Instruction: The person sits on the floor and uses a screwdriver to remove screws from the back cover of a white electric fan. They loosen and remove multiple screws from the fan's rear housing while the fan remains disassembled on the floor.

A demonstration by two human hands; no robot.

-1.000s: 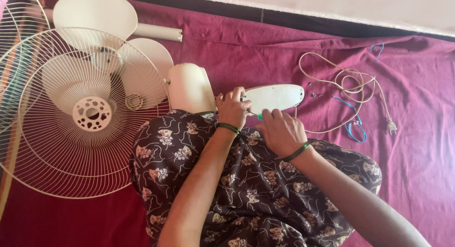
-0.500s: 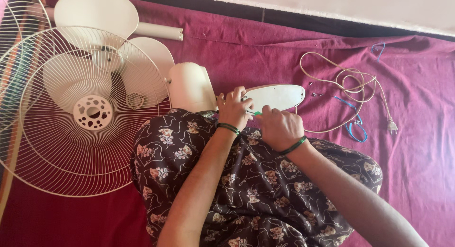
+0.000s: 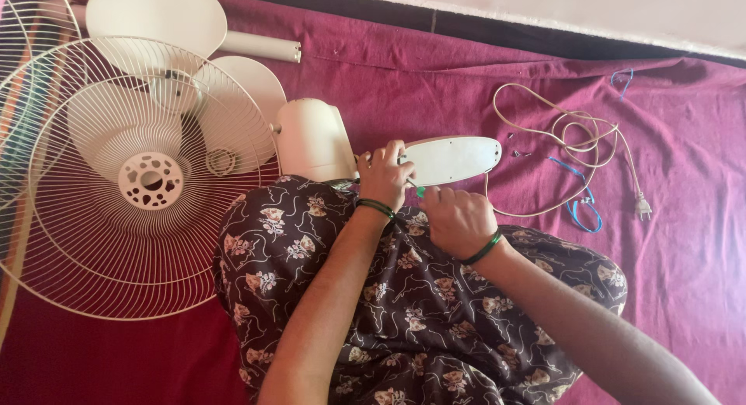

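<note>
Hands were kept at a cream oval plastic fan base plate (image 3: 454, 158).
It was steadied by the left hand (image 3: 383, 177); a small green-handled tool (image 3: 420, 191) was gripped in the closed right hand (image 3: 458, 218).

Bright even daylight, soft shadows, sharp focus, slight wide-angle distortion

A cream oval fan base plate (image 3: 454, 158) lies flat, a green-handled screwdriver (image 3: 420, 191) against its near edge.

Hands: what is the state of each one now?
Left hand: fingers closed on the cream panel.
Right hand: closed on a green-handled tool.
</note>
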